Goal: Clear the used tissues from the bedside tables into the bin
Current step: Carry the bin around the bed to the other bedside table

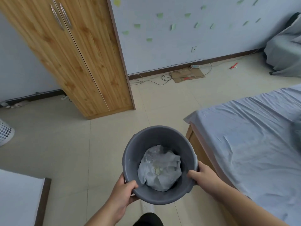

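A round grey plastic bin [151, 136] hangs in the air in front of me, held at its near rim by both hands. My left hand [123, 191] grips the rim at the lower left, thumb inside. On the right side of the rim my right hand [202, 174] grips it, thumb over the edge. Inside the bin lies a crumpled pale plastic bag [160, 170] with some small light scraps on it. No bedside table and no loose tissue shows in this view.
A wooden wardrobe [84, 59] stands ahead on the left. A bed with a blue sheet [254, 144] fills the right. A white surface with a dark edge [21, 196] sits at lower left, a white mesh basket [5, 132] at far left. Cables and cardboard [187, 75] lie by the far wall.
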{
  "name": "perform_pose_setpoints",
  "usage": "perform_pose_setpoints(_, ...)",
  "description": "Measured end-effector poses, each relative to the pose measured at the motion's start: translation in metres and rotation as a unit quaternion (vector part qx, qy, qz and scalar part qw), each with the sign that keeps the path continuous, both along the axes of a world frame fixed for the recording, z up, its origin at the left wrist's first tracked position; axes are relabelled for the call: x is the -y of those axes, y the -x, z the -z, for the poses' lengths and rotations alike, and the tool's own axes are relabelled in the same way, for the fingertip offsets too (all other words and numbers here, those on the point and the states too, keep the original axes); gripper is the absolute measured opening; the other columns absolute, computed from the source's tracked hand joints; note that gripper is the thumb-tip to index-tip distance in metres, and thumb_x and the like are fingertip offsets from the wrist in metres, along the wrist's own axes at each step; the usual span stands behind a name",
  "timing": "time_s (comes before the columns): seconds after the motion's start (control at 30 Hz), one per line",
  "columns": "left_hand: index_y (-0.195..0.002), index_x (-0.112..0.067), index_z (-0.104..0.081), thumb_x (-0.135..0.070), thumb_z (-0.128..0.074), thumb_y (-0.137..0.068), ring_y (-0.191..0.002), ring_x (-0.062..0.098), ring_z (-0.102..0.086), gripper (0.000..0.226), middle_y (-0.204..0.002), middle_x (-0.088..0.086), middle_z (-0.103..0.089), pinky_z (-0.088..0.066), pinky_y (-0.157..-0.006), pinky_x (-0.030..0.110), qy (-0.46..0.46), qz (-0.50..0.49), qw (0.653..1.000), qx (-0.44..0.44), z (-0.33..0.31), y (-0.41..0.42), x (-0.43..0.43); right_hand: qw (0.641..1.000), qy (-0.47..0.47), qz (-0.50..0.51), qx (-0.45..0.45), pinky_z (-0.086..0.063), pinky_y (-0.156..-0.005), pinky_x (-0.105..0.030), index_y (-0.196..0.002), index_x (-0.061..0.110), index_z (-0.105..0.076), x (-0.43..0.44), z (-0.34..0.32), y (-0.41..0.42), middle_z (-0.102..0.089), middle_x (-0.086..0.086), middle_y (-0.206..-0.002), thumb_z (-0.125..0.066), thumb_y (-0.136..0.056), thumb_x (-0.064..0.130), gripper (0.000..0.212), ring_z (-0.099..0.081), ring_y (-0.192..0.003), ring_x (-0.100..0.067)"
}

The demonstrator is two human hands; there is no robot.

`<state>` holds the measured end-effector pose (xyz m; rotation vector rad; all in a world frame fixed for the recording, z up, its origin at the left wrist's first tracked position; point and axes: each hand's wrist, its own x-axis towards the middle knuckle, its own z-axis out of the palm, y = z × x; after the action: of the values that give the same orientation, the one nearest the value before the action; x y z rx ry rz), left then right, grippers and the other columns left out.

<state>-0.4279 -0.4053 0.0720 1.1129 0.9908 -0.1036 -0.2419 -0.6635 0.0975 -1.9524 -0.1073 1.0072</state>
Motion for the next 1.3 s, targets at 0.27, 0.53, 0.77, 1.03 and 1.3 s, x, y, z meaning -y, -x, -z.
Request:
perform_pose_setpoints(0.27,-0.121,-0.028,-0.070,-0.009,-0.065,-0.065,-0.087,0.017,-0.079,0.060,-0.107,0.004,-0.082,-0.065,-0.073,0.034,-0.014,0.082,0.996,0.033,-0.030,-0.185,-0.125,0.997,-0.005,0.028,0.066,-0.057,-0.077,-0.026,-0.109,0.042,-0.063,-0.092,-0.037,-0.150,-0.075,0.025,-0.094,-0.064,-0.074,0.040,0.035,-0.071,-0.085,0.003)
perform_pose_setpoints(0.53,-0.116,-0.027,-0.075,-0.010,-0.070,-0.056,-0.087,0.020,-0.080,0.062,-0.105,0.005,-0.082,-0.064,-0.072,0.036,-0.024,0.136,0.990,0.012,-0.015,-0.383,-0.179,0.992,0.000,0.115,0.048,-0.055,-0.071,-0.029,-0.099,0.028,-0.071,-0.130,0.011,-0.314,-0.079,0.019,-0.086,-0.065,-0.061,0.039,0.040,-0.072,-0.077,0.003)
perform_pose_setpoints(0.77,-0.105,-0.032,-0.079,-0.015,-0.072,-0.055,-0.080,0.018,-0.080,0.053,-0.092,-0.001,-0.082,-0.064,-0.068,0.032,-0.056,0.144,0.988,0.001,-0.033,-0.554,-0.220,0.993,-0.013,0.115,0.016,-0.056,-0.071,-0.029,-0.097,0.027,-0.074,-0.167,0.009,-0.486,-0.080,0.014,-0.086,-0.066,-0.068,0.030,0.031,-0.073,-0.078,-0.001)
perform_pose_setpoints(1.03,-0.101,-0.040,-0.078,-0.015,-0.073,-0.058,-0.085,0.018,-0.080,0.051,-0.094,0.000,-0.080,-0.065,-0.071,0.034,-0.052,0.201,0.978,0.020,-0.035,-0.772,-0.244,0.980,-0.041,0.190,0.034,-0.058,-0.078,-0.033,-0.101,0.029,-0.073,-0.178,-0.022,-0.673,-0.080,0.010,-0.091,-0.065,-0.068,0.026,0.034,-0.075,-0.084,-0.006)
perform_pose_setpoints(1.3,-0.096,-0.039,-0.078,-0.013,-0.069,-0.065,-0.079,0.016,-0.079,0.042,-0.086,-0.003,-0.079,-0.066,-0.068,0.033,-0.041,0.364,0.930,0.012,-0.008,-1.002,-0.233,0.937,-0.024,0.350,0.003,-0.064,-0.084,-0.039,-0.107,0.030,-0.072,-0.165,-0.008,-0.790,-0.080,0.011,-0.092,-0.065,-0.072,0.018,0.037,-0.076,-0.088,-0.009)
